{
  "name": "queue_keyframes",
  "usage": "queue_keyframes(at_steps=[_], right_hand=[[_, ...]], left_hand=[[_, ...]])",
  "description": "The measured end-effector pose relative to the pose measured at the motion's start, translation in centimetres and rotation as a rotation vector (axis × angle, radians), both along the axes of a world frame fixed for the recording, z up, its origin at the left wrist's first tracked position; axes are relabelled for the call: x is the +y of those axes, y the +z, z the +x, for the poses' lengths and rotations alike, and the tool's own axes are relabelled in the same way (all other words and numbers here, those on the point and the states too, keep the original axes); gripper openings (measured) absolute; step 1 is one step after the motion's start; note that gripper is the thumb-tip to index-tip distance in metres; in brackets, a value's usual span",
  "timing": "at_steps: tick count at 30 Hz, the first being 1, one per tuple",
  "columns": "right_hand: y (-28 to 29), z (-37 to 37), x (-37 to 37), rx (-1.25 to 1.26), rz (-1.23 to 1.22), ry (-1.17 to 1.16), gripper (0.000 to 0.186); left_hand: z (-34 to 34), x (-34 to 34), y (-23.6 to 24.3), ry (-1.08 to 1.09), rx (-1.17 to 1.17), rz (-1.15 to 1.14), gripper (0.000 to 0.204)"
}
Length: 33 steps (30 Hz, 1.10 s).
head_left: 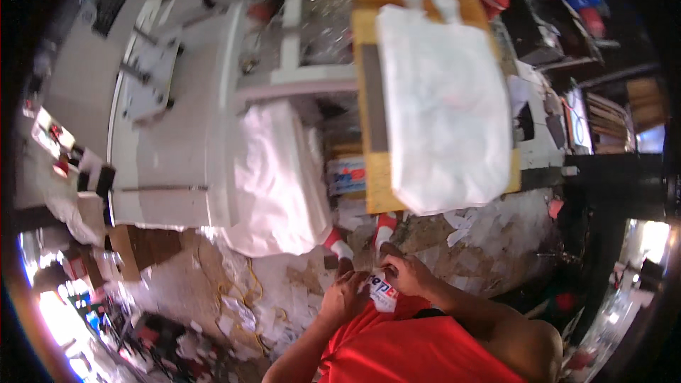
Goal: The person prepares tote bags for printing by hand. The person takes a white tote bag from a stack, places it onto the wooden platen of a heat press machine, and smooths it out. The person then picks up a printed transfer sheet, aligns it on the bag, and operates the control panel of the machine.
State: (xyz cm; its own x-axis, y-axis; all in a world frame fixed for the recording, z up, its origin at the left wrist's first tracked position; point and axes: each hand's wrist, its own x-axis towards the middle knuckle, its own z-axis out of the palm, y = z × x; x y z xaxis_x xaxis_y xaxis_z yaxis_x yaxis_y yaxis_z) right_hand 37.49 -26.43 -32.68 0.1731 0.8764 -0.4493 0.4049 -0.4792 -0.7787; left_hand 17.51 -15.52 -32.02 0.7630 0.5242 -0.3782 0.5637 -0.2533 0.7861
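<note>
Low in the view, in front of my red clothing, my left hand (344, 291) and my right hand (403, 273) are closed on a small white printed label (384, 296), one at each side of it. Beyond them, a white cloth bag (443, 113) with looped handles lies flat on a wooden board (369, 184) at the upper right. A pile of white bags or fabric (273, 177) lies to its left, beside a pale work surface.
The pale surface (177, 156) on the left carries metal fittings (145, 78) and a thin rod. Cluttered shelves (596, 117) stand at the right. Paper scraps and yellow cord (248, 298) litter the floor around my feet in red and white socks (385, 230).
</note>
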Motion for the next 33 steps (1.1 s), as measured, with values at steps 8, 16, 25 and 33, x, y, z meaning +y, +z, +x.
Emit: queue_keyframes(at_steps=[8,16,25,33], right_hand=[[14.0,19.7,-0.8,0.007,0.040,-0.161,0.052],[11.0,33.0,7.9,-0.523,0.741,-0.814,0.048],[7.0,31.0,7.7,-0.932,0.706,-0.319,0.035],[5.1,31.3,7.5,-0.937,0.556,-0.320,0.041]], left_hand=[[14.4,10.9,9.0,0.162,-0.159,-0.051,0.021],[29.4,16.9,9.1,0.483,-0.344,0.294,0.028],[32.1,18.0,6.8,0.572,-0.241,0.319,0.027],[29.5,13.6,5.5,0.237,-0.267,0.932,0.032]])
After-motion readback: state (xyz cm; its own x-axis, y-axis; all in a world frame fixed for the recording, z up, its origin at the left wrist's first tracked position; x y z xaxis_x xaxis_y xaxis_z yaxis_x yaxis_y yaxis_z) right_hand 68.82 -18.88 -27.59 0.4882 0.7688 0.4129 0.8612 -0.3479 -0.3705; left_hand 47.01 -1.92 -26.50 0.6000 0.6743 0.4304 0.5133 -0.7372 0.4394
